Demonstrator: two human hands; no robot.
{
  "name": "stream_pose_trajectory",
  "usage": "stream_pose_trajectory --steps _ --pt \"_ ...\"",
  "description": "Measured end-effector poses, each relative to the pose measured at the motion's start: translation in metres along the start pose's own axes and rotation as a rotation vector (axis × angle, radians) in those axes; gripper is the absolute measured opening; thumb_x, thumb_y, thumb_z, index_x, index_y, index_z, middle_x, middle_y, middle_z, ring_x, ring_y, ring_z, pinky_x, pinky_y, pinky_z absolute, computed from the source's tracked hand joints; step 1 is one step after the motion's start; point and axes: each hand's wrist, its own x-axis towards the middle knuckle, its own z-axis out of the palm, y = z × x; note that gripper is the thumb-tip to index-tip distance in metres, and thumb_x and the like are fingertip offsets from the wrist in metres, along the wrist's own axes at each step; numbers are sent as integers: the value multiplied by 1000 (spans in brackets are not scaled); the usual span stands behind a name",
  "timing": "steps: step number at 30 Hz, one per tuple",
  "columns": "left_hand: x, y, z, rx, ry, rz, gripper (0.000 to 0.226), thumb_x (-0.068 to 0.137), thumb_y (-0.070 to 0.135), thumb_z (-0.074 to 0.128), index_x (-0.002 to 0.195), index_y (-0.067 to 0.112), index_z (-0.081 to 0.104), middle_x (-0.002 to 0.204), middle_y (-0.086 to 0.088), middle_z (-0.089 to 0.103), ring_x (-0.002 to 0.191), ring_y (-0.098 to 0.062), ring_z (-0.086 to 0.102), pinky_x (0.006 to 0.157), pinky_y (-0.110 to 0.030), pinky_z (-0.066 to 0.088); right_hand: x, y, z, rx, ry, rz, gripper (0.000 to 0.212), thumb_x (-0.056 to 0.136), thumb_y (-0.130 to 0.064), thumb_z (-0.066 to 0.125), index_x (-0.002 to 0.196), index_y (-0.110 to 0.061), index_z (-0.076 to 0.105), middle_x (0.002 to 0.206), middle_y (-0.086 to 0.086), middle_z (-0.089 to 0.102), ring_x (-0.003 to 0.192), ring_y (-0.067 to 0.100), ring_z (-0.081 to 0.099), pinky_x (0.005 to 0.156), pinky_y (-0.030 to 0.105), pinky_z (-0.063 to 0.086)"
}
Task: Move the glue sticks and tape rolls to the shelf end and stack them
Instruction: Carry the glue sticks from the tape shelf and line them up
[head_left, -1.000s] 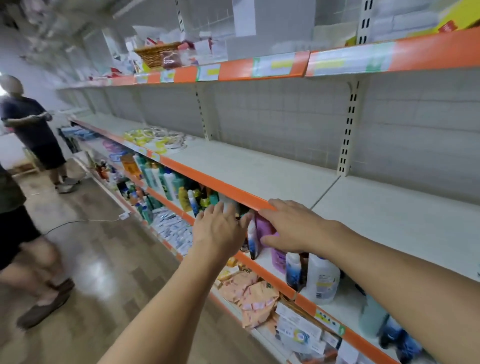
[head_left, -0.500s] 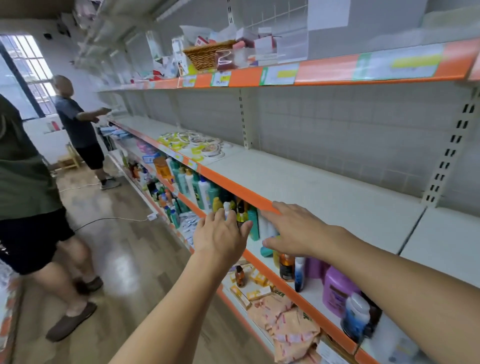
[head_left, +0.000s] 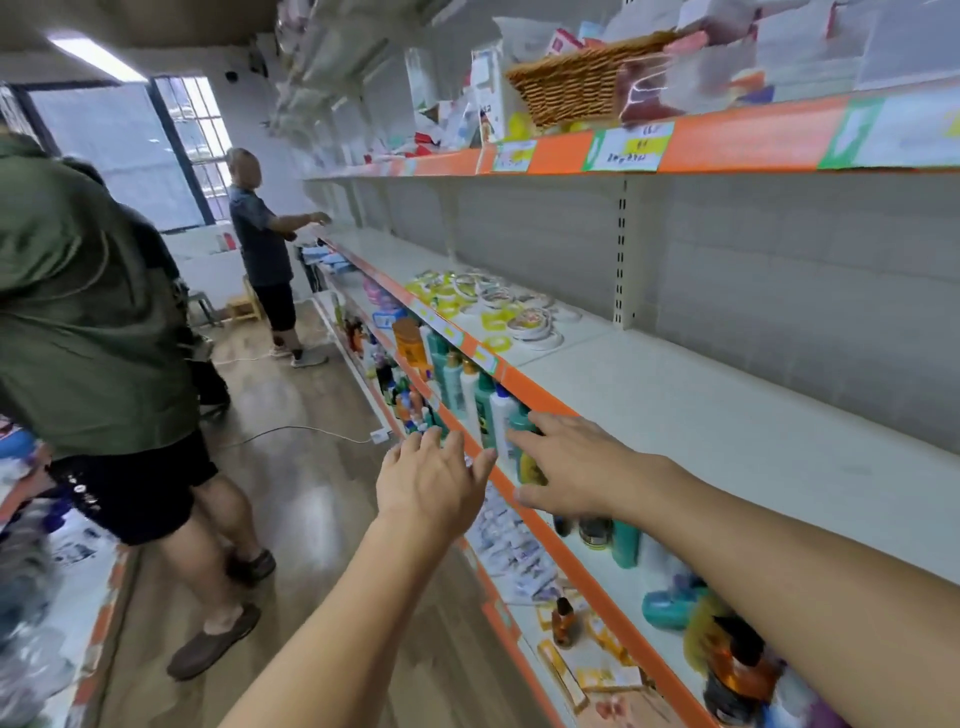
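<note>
Tape rolls (head_left: 488, 306) blurred (glue sticks indistinguishable), hands (head_left: 431, 483) empty

Middle shelf (head_left: 727, 415): bare white board from the hands up to the tape rolls (head_left: 488, 306); open reach along it, upper shelf (head_left: 727, 135) well overhead. Below the orange lip, bottles (head_left: 483, 405) packed tight. Aisle left: person in green (head_left: 88, 322) close by, cable (head_left: 291, 431) across floor.

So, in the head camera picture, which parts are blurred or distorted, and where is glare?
Head view: wide-angle bending curves the shelf edge; motion blur smears the upper-shelf goods beside the wicker basket and the bottles at lower right; the glossy floor shows pale glare; both hands and the tape rolls stay fairly sharp.
</note>
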Motion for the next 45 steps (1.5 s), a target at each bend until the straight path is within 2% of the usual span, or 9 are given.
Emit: stream_pose_trajectory --steps 3,9,14,17,21,31,37,42,45 --pt "52 -17 3 17 7 -23 64 98 63 17 133 20 49 139 -6 50 133 -26 41 110 -42 33 56 8 -7 -8 14 1 73 95 -55 50 155 -24 23 162 14 17 148 31 21 119 41 21" --pt "139 -39 17 -4 2 6 67 99 62 17 145 18 40 149 -7 42 141 -27 33 115 -42 28 145 28 -12 7 16 56 68 92 -57 52 148 -22 37 151 12 35 135 35 38 111 43 34" --pt "214 -62 35 -25 -24 61 64 99 61 17 137 19 45 143 -7 47 136 -27 38 111 -43 32 220 37 -2 23 18 104 63 92 -55 52 144 -21 41 145 10 39 131 34 41 109 43 35" --pt "262 -78 46 -24 -54 108 63 99 61 17 135 18 46 140 -7 49 133 -28 39 110 -44 32 266 42 3 37 29 149 63 92 -53 52 145 -22 40 141 11 43 128 34 43 105 41 36" --pt "325 -97 54 -6 -73 198 64 100 60 18 142 18 41 145 -8 44 135 -29 38 110 -44 30 325 48 4 70 41 226 69 93 -54 52 152 -25 31 149 13 36 135 35 38 109 41 34" --pt "441 -133 71 -21 -65 369 64 100 59 19 144 16 38 149 -10 41 140 -30 33 112 -44 28 422 55 10 100 71 369 60 92 -54 53 143 -24 41 139 13 43 127 36 45 101 41 40" --pt "501 -140 88 -73 -82 413 63 101 58 20 146 17 37 152 -9 37 143 -28 28 115 -42 26 477 73 13 66 75 413 66 93 -55 50 148 -22 36 147 13 39 132 35 42 106 43 38" --pt "555 -136 103 -66 -106 434 59 101 57 21 139 18 43 143 -7 44 137 -28 34 112 -43 29 521 101 16 73 97 419 60 93 -53 51 142 -19 43 135 10 47 126 32 46 100 42 42" --pt "588 -135 106 -46 -120 447 61 101 57 20 143 18 40 146 -8 42 139 -28 32 113 -42 28 549 114 12 82 97 427 59 93 -51 52 141 -17 45 133 12 49 124 33 48 99 43 43"
